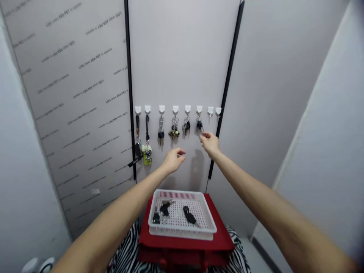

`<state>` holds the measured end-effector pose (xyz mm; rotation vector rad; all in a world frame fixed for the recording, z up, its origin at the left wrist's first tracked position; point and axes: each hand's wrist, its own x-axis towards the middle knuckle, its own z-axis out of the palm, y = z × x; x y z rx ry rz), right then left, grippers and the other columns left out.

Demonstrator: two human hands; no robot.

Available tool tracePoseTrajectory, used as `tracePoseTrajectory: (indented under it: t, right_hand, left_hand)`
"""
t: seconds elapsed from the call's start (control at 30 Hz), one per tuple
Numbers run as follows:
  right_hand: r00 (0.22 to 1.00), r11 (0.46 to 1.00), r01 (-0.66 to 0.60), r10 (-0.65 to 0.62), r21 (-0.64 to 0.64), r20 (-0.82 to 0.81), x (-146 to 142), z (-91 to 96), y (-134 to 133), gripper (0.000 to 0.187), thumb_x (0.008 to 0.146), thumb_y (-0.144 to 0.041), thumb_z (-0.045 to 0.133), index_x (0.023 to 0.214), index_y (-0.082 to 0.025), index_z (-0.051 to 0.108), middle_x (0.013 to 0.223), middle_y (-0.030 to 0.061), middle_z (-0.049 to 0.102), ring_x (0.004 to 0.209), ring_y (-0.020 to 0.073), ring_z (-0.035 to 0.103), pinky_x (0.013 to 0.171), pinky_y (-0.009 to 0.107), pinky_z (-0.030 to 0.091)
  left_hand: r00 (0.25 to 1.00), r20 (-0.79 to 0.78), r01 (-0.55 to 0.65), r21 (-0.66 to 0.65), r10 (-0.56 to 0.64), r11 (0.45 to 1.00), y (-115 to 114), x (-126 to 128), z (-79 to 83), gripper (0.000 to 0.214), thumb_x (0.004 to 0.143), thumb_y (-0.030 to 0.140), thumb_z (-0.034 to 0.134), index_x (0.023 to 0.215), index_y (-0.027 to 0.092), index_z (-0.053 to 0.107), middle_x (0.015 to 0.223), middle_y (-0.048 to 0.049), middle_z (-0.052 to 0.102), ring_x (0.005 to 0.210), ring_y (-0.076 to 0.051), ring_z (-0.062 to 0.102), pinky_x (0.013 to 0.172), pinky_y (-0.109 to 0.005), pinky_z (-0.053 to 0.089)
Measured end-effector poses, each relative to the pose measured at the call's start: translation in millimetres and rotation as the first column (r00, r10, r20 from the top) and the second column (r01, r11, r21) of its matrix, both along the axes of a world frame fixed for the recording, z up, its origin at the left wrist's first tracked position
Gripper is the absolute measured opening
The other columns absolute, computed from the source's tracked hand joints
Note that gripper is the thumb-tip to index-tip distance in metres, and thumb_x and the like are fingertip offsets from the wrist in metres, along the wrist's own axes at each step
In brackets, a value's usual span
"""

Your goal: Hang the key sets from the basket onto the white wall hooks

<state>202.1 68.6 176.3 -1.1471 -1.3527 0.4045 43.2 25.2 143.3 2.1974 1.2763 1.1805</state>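
My right hand is raised to the wall just below a bunch of black-headed keys on a white hook. Its fingertips are bent and slightly apart by the keys' lower ends; whether they touch is unclear. Lower and to the left, my left hand hovers before the wall, fingers loosely apart and holding nothing. Nearest above it hang brass-coloured keys and another key bunch. Below both hands, a white plastic basket holds black-headed keys at its left and more keys near its middle.
The basket rests on a red box-like surface over zebra-striped fabric. Farther left hang keys, an astronaut keychain and a dark strap. Single keys hang at right. Black strips edge the panel.
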Motion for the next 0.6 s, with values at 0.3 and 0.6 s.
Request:
tracePoseTrajectory:
  t: [0.3,0.6]
  right_hand:
    - [0.52,0.758,-0.173,0.613,-0.629,0.595,-20.0,-155.1,-74.3,0.029,0.049,-0.025,0.055,0.077,-0.017,0.057,0.067,0.0016,0.057,0.058,0.0121,0.049,0.052,0.021,0.036]
    - [0.479,0.805,-0.096,0.553,-0.585,0.682,-25.7,-173.2,-75.7,0.034,0.046,-0.014,0.052,0.079,-0.017,0.056,0.066,0.0019,0.056,0.057,0.0121,0.047,0.049,0.02,0.033]
  left_hand:
    - [0.706,-0.702,-0.093,-0.214,-0.088,0.972,-28.1,-29.1,-122.4,0.034,0.049,0.016,0.055,0.083,0.014,0.055,0.087,-0.0127,0.055,0.081,-0.024,0.049,0.068,-0.032,0.037]
    - [0.694,-0.709,-0.092,-0.255,-0.122,0.963,-26.0,-38.1,-130.6,0.02,0.051,0.009,0.047,0.067,0.016,0.058,0.074,-0.0089,0.059,0.071,-0.02,0.051,0.061,-0.027,0.038]
